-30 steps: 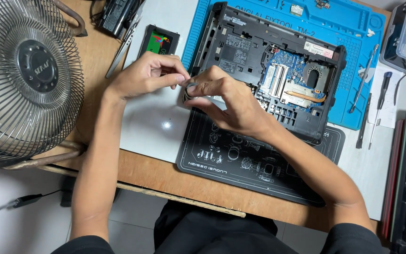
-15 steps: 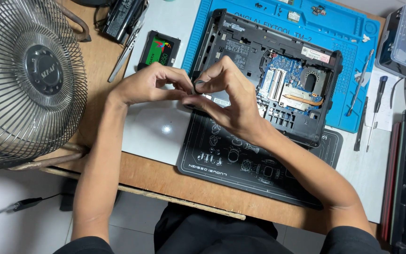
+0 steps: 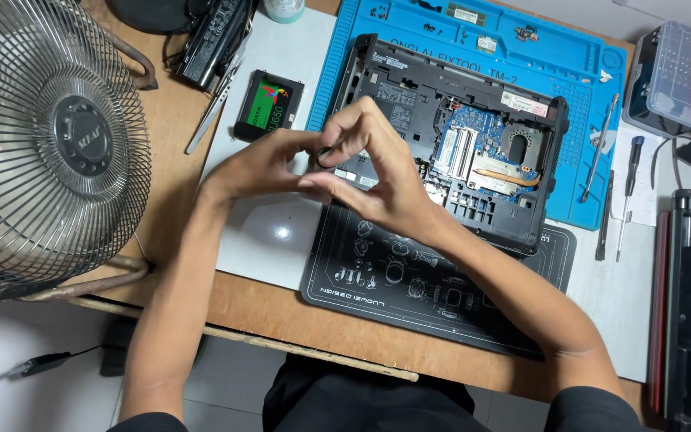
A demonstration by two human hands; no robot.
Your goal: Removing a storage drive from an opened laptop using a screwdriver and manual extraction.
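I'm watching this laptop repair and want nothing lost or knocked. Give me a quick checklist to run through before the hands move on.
1. Small part pinched between left hand and right hand: cannot tell, fingers hide it.
2. Opened laptop base resting flat on the blue mat: ok.
3. Solid-state drive lying apart from the hands, on the white board: ok.
4. Screwdrivers lying within reach, right of the mat: ok.
5. Tweezers clear of the drive: ok.
6. Fan guard close to left forearm: not ok, mind the elbow.
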